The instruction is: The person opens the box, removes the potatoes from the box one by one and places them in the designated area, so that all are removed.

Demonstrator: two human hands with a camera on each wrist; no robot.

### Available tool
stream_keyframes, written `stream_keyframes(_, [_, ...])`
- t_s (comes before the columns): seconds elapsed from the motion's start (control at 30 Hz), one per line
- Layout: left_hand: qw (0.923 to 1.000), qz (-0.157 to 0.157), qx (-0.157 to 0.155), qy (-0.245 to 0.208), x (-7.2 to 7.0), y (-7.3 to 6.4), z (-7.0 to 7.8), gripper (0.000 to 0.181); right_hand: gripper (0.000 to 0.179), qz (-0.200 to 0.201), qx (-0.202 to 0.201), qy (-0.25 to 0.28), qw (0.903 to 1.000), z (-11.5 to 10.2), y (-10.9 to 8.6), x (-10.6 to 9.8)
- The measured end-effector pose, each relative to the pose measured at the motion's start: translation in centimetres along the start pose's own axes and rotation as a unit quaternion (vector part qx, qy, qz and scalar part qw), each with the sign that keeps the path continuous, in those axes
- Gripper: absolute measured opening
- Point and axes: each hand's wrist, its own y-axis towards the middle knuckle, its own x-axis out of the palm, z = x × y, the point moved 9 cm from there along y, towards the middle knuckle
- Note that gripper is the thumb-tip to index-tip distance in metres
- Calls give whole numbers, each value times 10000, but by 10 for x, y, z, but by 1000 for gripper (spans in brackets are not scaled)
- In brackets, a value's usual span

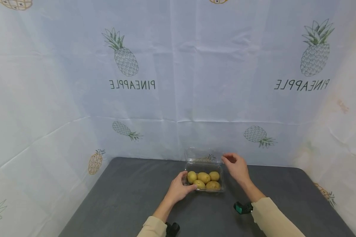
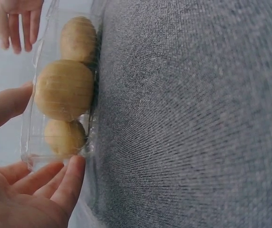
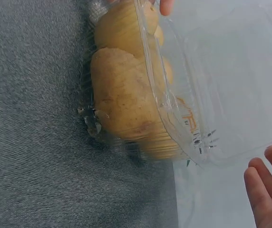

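A clear plastic clamshell container [image 1: 209, 190] stands near the table's back edge with its lid [image 1: 199, 154] raised behind it. Several yellow potatoes [image 1: 203, 177] lie inside, seen through the wall in the left wrist view as potatoes [image 2: 64, 90]. My left hand [image 1: 178, 187] holds the container's near left corner, thumb on the front rim and fingers along the left side. My right hand [image 1: 236, 167] is at the right edge of the lid, its fingers [image 3: 258, 187] extended beside the clear plastic in the right wrist view.
The dark grey table [image 1: 130, 197] carries the container. A pale curtain [image 1: 178, 98] printed with pineapples hangs right behind the table and along both sides. Each wrist wears a black device, such as the right strap [image 1: 242, 208].
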Motion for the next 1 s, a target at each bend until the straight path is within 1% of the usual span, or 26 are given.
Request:
stream_keyframes(0.3, [10000, -20, -76, -9, 1, 0, -4, 80, 32, 0, 211, 162, 9996, 13, 13, 5])
stream_keyframes(0.53, [10000, 26, -62, 20, 0, 3, -2, 80, 28, 184, 419, 409, 9981, 24, 20, 10])
stream_keyframes(0.7, [10000, 27, -60, 15, 0, 3, -2, 80, 26, 221, 482, 415, 9977, 27, 22, 12])
stream_keyframes(0.83, [10000, 14, -47, 16, 1, 2, -2, 80, 26, 141, 588, 405, 9974, 32, 21, 16])
stream_keyframes(1.0, [10000, 26, -15, 55, 1, 2, -2, 80, 29, -96, 819, 441, 9956, 41, 19, 23])
